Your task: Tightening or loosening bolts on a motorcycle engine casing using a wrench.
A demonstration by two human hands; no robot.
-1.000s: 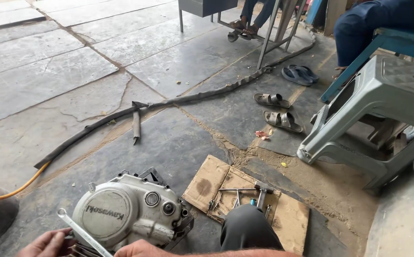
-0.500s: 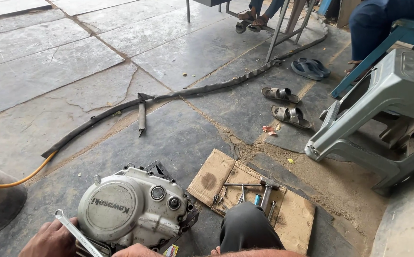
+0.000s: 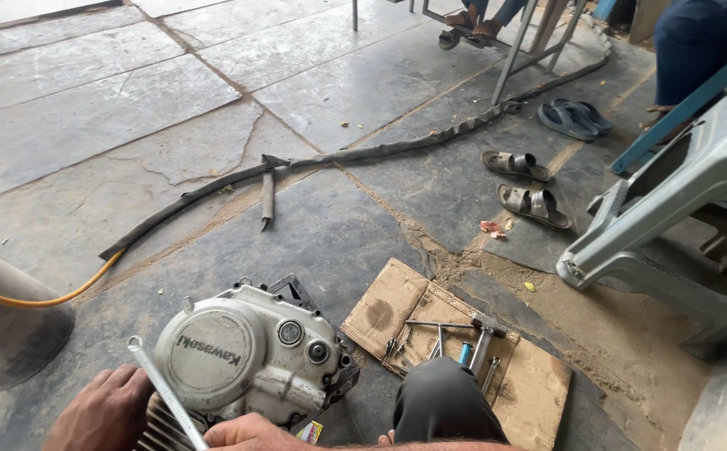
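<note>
A silver motorcycle engine (image 3: 250, 355) with a round side cover sits on the stone floor in front of me. My left hand (image 3: 100, 409) grips its finned left side at the bottom left. My right hand (image 3: 246, 433) lies along the engine's lower edge and holds the lower end of a long ring spanner (image 3: 163, 388). The spanner slants up and left across the cover. Both hands are cut off by the frame's bottom edge. My knee in dark trousers (image 3: 443, 401) is just right of the engine.
A cardboard sheet (image 3: 388, 305) right of the engine carries a hammer (image 3: 482, 347) and several small tools. A black rubber tube (image 3: 363, 154) joined to a yellow hose (image 3: 37, 299) crosses the floor. Sandals (image 3: 534, 205), a tipped grey plastic stool (image 3: 681, 209) and seated people's legs lie beyond.
The view has tilted down a little, so the engine and both hands sit higher in frame. The hands keep their places on the engine and the spanner.
</note>
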